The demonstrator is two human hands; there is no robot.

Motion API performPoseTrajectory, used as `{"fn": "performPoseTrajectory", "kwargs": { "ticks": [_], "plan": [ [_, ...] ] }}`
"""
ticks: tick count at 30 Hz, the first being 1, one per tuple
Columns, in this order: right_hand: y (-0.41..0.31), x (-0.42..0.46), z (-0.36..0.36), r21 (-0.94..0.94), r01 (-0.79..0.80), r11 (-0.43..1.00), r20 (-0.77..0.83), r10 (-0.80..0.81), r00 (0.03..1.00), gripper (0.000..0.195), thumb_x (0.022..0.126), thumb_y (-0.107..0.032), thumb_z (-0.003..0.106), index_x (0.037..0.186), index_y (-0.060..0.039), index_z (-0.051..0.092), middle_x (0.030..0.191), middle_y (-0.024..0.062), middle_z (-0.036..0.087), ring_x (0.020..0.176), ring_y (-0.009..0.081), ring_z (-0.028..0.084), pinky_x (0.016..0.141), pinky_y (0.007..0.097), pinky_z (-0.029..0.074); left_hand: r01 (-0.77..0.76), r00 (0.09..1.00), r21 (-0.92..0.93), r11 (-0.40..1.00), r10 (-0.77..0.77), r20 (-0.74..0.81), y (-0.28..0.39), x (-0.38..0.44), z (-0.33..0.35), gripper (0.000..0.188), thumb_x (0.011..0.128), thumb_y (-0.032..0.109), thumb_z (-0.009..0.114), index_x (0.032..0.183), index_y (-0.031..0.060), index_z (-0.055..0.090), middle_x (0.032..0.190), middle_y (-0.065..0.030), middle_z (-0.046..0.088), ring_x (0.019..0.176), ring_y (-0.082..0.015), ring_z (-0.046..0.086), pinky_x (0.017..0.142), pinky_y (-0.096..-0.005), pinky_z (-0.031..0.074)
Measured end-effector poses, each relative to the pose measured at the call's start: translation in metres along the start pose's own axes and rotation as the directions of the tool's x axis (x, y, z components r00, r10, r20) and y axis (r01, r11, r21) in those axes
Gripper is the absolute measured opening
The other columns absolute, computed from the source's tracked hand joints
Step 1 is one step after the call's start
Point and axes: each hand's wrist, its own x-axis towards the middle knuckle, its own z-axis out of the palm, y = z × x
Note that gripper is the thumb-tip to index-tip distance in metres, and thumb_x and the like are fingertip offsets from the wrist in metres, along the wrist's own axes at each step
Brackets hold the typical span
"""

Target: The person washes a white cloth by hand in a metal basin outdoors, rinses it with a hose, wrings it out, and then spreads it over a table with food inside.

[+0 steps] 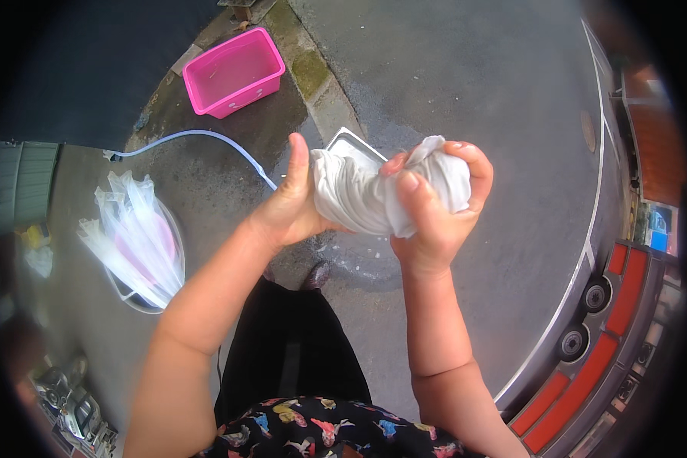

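Note:
A twisted bundle of wet-looking white cloth (pixel 349 192) is held between my two hands at chest height. My left hand (pixel 289 209) supports its left end, thumb pointing up and fingers mostly hidden under the fabric. At the other end, my right hand (pixel 443 209) grips a bunched part of the cloth, with thumb and fingers wrapped around it. Below and behind the cloth, part of a white rectangular container (pixel 343 137) shows on the wet ground; the rest is hidden.
A pink plastic tub (pixel 235 106) stands at the upper left. A pale blue hose (pixel 206 133) runs over the concrete. Left of me, a rack (pixel 130 300) carries sheer white fabric (pixel 129 229). A red-sided truck (pixel 584 389) lies beyond a white line (pixel 572 286).

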Motion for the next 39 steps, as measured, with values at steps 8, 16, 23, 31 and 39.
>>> {"fn": "performPoseTrajectory", "kwargs": {
  "ticks": [8, 16, 23, 31, 39],
  "plan": [
    [0.033, -0.006, -0.058, 0.732, -0.338, 0.592, -0.190, 0.653, 0.734, 0.012, 0.081, -0.011, 0.063, 0.091, -0.0045, 0.058, 0.081, 0.0122, 0.064, 0.077, 0.0226, 0.064, 0.073, 0.0387, 0.056, -0.457, 0.688, 0.885, 0.087, 0.666, 0.290, -0.004, -0.064, -0.008, 0.108, 0.070, 0.018, 0.087, 0.152, 0.0184, 0.017, 0.158, -0.0212, 0.015, 0.142, -0.0386, 0.032, 0.112, -0.0540, 0.031],
    [0.039, -0.056, -0.016, 0.853, -0.490, 0.178, 0.072, 0.890, 0.450, 0.012, 0.082, -0.014, 0.064, 0.091, -0.0095, 0.057, 0.081, 0.0135, 0.066, 0.072, 0.0249, 0.065, 0.071, 0.0401, 0.057, -0.831, 0.320, 0.162, -0.532, -0.220, 0.922, 0.046, -0.081, 0.068, 0.045, 0.086, 0.039, 0.070, 0.123, 0.0189, 0.053, 0.139, -0.0059, 0.048, 0.138, -0.0305, 0.040, 0.116, -0.0622, 0.017],
    [0.014, -0.049, 0.013, 0.545, -0.300, 0.783, -0.384, 0.551, 0.741, 0.036, 0.082, -0.003, 0.066, 0.113, -0.0063, 0.047, 0.090, 0.0145, 0.063, 0.081, 0.0253, 0.065, 0.077, 0.0445, 0.057, -0.704, 0.593, 0.617, 0.352, 0.769, 0.238, 0.014, -0.059, 0.050, 0.017, 0.083, 0.005, 0.071, 0.089, 0.0052, 0.055, 0.088, -0.0100, 0.062, 0.090, -0.0264, 0.068, 0.088, -0.0436, 0.053],
    [-0.023, -0.037, -0.004, -0.576, 0.439, 0.690, 0.432, -0.199, 0.880, 0.037, 0.059, 0.003, 0.076, 0.093, -0.0055, 0.065, 0.089, 0.0124, 0.062, 0.066, 0.0245, 0.063, 0.059, 0.0309, 0.051, -0.144, 0.955, 0.151, 0.978, 0.177, -0.240, -0.044, -0.027, 0.015, 0.016, 0.099, 0.024, 0.049, 0.096, 0.0118, 0.059, 0.090, -0.0012, 0.060, 0.082, -0.0109, 0.058, 0.073, -0.0276, 0.048],
    [-0.012, -0.100, -0.005, -0.378, 0.603, 0.703, 0.697, -0.213, 0.685, 0.015, 0.067, -0.019, 0.065, 0.070, -0.0114, 0.051, 0.074, 0.0090, 0.045, 0.060, 0.0239, 0.054, 0.051, 0.0320, 0.045, 0.518, 0.846, 0.136, 0.844, -0.484, -0.223, -0.032, -0.030, 0.037, 0.022, 0.092, 0.013, 0.058, 0.111, 0.0043, 0.052, 0.064, -0.0017, 0.050, 0.058, -0.0136, 0.057, 0.056, -0.0272, 0.048]
  ]
}}
